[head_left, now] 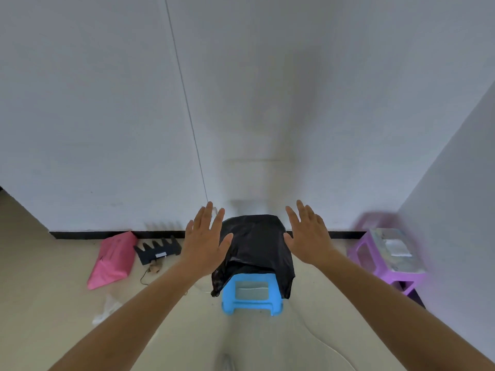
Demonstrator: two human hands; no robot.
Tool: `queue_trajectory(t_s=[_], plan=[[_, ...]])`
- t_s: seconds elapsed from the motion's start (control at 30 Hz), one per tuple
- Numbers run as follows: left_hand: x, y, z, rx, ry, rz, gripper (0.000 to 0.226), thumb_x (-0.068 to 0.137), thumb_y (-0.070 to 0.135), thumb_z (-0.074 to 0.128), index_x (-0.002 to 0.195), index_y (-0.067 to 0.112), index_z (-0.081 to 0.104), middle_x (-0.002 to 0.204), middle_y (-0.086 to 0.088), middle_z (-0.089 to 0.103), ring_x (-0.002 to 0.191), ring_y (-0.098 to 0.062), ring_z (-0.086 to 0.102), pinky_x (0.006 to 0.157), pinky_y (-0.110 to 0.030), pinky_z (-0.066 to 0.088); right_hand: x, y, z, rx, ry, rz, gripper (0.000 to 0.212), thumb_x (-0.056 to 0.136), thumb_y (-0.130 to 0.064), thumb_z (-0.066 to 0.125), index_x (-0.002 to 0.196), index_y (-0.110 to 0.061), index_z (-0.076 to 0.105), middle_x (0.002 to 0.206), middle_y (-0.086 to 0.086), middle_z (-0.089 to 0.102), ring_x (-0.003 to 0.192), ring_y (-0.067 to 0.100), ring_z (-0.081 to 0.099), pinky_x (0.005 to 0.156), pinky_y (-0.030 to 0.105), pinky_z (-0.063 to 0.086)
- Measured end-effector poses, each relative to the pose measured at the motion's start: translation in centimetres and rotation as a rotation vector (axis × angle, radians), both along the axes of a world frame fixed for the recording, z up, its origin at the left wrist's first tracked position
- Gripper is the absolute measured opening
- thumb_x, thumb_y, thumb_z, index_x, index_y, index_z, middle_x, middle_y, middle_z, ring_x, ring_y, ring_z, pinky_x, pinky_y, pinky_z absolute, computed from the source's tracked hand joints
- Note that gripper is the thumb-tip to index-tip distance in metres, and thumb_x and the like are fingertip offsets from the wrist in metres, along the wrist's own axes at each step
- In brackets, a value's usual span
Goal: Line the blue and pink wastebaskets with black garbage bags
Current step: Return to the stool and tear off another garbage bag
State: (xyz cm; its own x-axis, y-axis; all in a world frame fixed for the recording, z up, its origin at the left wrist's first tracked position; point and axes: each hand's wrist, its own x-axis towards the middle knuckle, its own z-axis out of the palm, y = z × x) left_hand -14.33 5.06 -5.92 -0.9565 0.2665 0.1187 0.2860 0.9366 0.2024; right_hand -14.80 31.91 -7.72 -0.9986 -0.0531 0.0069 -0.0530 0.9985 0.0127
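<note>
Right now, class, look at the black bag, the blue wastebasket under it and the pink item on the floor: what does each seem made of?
Black bag: thin plastic film, probably; it drapes, wrinkles and shows a soft sheen.
Blue wastebasket: rigid moulded plastic, judging by its even colour, smooth rounded edges and cut-out opening.
Pink item: lying flat with creases, so likely a soft plastic sheet or bag, though blur leaves this open.

hands (pixel 206 242) bare | forearms bare | no sleeves, no jewellery

Soft even daylight; wide-angle warp; purple stool (pixel 385 253) motion-blurred.
</note>
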Motion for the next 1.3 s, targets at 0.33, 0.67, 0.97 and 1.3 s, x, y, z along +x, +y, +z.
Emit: queue_trajectory(t_s=[0.33,0.67,0.97,1.3], plan=[[-18.2,0.5,-9.1,-0.087,-0.274,-0.12,0.054,0.099,0.043,0.036,0.147,0.019,0.032,0.16,-0.01,0.022,0.148,-0.027,0.014,0.119,-0.046,0.019,-14.7,0.1,-8.4,-0.015,-0.203,-0.103,0.069,0.094,-0.042,0.046,0.151,-0.015,0.016,0.159,0.02,0.012,0.144,0.039,0.019,0.114,0.048,0.028],[-20.7,3.7,-29.4,0.134,-0.627,0.226,0.049,0.095,0.028,0.052,0.139,0.009,0.043,0.144,-0.012,0.046,0.131,-0.031,0.041,0.105,-0.043,0.037,-20.9,0.1,-29.4,-0.198,-0.526,-0.158,0.074,0.094,-0.036,0.052,0.153,-0.014,0.013,0.158,0.019,0.016,0.14,0.038,0.026,0.108,0.048,0.034],[-21.1,5.8,-47.1,0.017,-0.527,0.298,0.04,0.093,0.023,0.051,0.131,0.013,0.053,0.155,-0.012,0.034,0.143,-0.033,0.027,0.109,-0.047,0.031,-16.6,-1.0,-46.2,-0.381,-0.361,-0.269,0.047,0.093,-0.032,0.057,0.136,-0.014,0.05,0.155,0.014,0.032,0.144,0.035,0.023,0.111,0.048,0.032],[-23.7,5.4,-41.1,0.145,-0.28,0.232,0.021,0.095,0.024,0.048,0.101,0.012,0.064,0.094,-0.005,0.068,0.09,-0.027,0.059,0.083,-0.036,0.04,-20.3,-0.5,-40.8,-0.494,-0.041,-0.33,0.023,0.101,-0.026,0.044,0.106,-0.015,0.062,0.112,0.003,0.063,0.105,0.026,0.055,0.088,0.036,0.041]])
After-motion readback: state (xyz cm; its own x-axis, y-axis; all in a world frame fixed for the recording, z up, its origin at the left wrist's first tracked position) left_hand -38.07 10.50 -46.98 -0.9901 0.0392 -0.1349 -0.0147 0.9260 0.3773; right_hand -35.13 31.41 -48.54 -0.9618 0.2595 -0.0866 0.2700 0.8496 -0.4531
